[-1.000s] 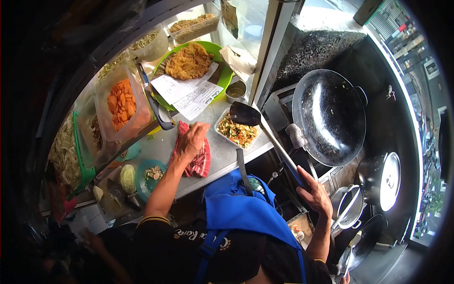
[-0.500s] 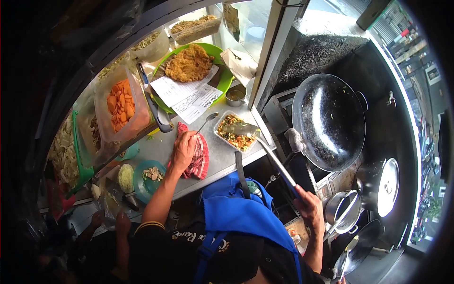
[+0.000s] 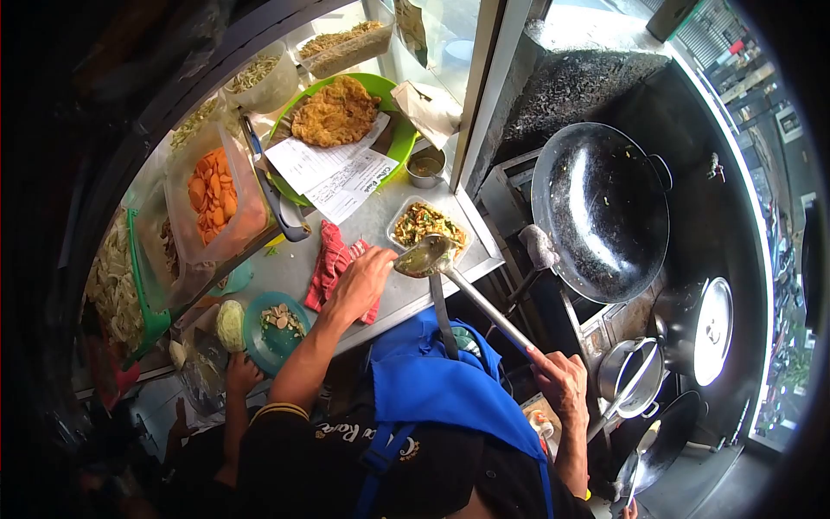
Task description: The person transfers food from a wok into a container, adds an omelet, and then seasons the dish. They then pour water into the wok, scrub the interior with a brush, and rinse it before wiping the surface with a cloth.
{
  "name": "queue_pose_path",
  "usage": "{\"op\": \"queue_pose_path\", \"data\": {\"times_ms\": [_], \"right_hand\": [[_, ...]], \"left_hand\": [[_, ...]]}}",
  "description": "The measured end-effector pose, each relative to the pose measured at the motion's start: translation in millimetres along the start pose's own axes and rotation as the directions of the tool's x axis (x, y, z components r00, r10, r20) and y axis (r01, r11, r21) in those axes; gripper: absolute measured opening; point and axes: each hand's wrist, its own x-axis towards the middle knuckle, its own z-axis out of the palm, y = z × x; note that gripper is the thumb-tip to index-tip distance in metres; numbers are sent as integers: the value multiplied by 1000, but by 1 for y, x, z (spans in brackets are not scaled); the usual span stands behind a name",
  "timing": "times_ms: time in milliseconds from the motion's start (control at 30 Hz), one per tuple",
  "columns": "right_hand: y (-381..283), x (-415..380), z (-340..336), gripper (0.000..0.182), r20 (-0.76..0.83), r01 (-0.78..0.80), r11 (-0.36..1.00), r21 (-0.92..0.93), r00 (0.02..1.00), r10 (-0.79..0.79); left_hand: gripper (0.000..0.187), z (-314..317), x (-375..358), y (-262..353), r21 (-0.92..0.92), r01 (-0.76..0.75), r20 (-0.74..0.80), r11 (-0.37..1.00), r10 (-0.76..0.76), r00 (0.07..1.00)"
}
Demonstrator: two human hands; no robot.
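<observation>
My right hand (image 3: 562, 381) is closed round the handle of a long metal ladle (image 3: 484, 303). The ladle's bowl tilts at the near edge of a clear plastic container (image 3: 468, 232) holding chopped, mixed food (image 3: 419, 221). My left hand (image 3: 363, 281) is closed at the left side of the ladle's bowl, pinching a small spoon whose head I cannot clearly make out against the ladle. Beneath that hand a red checked cloth (image 3: 327, 264) lies on the metal counter (image 3: 393, 304).
A large wok (image 3: 596, 216) sits on the stove at right, near pots (image 3: 627, 376). Behind the counter are a green plate (image 3: 402, 143) with fried food and paper slips (image 3: 353, 186), and a tub of carrots (image 3: 213, 195). Another person's hand (image 3: 244, 374) is beside a teal plate (image 3: 268, 346).
The ladle has drawn back from over the food to the container's near edge. My left hand has moved right and down to meet its bowl. Another person's hand has reached toward the teal plate.
</observation>
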Motion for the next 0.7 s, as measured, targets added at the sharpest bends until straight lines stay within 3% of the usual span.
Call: {"op": "queue_pose_path", "data": {"times_ms": [100, 233, 333, 400, 433, 567, 700], "right_hand": [[0, 0, 1, 53, -29, 2, 1000, -2, 1000, -2], [2, -2, 0, 53, -23, 4, 1000, -12, 1000, -4], [3, -1, 1, 54, -28, 12, 1000, -12, 1000, -12], [3, 0, -1, 54, -28, 10, 1000, -26, 1000, -11], [3, 0, -2, 55, -18, 7, 1000, -30, 1000, -8], [6, -1, 4, 58, -60, -6, 1000, -27, 998, 4], [4, 4, -3, 55, -51, -1, 1000, -29, 999, -1]], "left_hand": [[20, 5, 13, 1, 127, 105, -37, 986, -101, 994], [18, -2, 24, 15, 43, 95, -69, 995, -91, 993], [18, -2, 27, 8, 66, 47, 56, 997, -51, 997], [19, -7, 29, 4, 237, 130, -29, 963, -127, 991], [19, -11, 29, 7, 238, 124, -24, 963, -121, 992], [19, -34, 14, 39, 34, 57, -87, 998, -54, 995], [18, -27, 3, 46, -107, -20, 31, 994, 24, 999]]}}
